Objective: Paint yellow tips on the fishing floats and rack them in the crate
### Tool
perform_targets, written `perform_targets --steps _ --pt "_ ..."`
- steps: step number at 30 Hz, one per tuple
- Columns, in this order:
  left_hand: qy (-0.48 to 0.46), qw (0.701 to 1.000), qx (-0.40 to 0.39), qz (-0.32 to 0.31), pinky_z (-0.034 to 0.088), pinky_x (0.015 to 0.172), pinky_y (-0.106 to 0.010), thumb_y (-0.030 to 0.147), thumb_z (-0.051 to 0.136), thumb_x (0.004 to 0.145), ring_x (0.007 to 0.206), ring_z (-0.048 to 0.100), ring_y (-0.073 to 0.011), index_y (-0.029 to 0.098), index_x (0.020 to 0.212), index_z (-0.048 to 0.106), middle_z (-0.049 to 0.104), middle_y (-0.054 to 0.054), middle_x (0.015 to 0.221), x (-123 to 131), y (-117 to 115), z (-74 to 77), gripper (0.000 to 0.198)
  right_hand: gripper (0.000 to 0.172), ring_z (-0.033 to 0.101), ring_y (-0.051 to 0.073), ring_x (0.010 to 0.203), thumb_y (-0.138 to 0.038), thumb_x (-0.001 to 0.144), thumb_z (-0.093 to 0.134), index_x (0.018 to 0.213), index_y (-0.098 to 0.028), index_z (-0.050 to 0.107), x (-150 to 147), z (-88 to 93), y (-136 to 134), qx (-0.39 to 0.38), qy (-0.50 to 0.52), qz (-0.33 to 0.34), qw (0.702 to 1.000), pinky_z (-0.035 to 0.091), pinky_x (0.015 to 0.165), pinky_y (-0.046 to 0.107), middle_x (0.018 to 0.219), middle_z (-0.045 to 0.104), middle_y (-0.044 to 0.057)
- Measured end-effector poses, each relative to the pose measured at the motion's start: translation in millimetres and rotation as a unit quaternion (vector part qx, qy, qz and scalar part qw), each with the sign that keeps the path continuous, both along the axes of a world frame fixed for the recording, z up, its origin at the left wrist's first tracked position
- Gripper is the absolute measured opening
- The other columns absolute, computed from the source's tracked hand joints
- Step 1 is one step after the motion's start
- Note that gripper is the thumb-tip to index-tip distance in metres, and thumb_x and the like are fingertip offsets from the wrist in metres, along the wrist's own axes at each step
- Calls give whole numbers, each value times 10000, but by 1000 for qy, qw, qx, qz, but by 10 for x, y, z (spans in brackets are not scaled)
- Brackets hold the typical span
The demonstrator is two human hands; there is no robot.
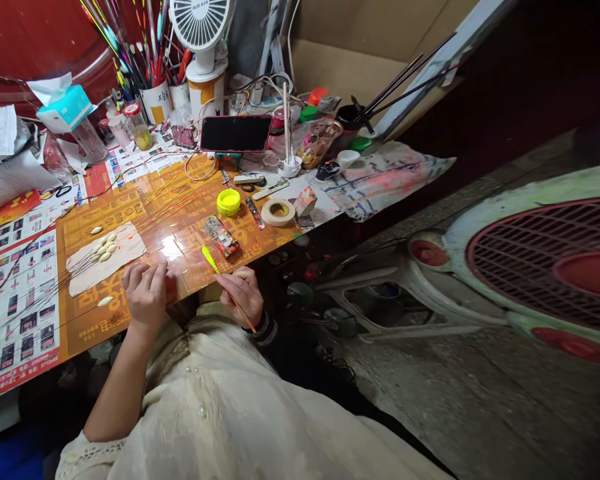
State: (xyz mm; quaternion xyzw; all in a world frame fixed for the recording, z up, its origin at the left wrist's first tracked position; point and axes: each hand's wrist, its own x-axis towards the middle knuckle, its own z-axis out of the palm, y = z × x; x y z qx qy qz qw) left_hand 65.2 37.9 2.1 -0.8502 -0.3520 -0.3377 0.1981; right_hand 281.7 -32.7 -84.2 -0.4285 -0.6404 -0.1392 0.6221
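My right hand [243, 295] is closed round a slim paintbrush [211, 260]; its tip end is bright yellow and its thin orange handle runs back under my palm. Fingers curled together, my left hand [146, 291] is at the table's front edge, beside a pale cloth [133, 243]. What it pinches, if anything, is too fine to make out. Several cream oval beads [104, 248] on thin dark wires lie on that cloth, and one more bead [105, 302] rests on the table below it. Beyond the brush stand an uncapped yellow paint pot [229, 202] and a paint-smeared block [222, 237].
A roll of tape [279, 212] lies near the table's right edge. Behind it are a propped phone [236, 134], several paint pots and a white fan [200, 23]. Brushes fill a cup [156, 101] at the back. A pale green chair [460, 233] is at the right.
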Motion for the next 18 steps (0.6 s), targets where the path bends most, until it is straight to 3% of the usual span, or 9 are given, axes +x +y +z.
perform_targets --steps 18 --pt "1 1000 13 -4 402 1019 -439 246 618 948 1020 613 -243 215 1250 669 754 -92 1004 8 -4 14 308 366 573 187 942 -149 945 544 1306 -178 592 -9 18 8 -8 -13 -32 999 509 886 399 1060 712 88"
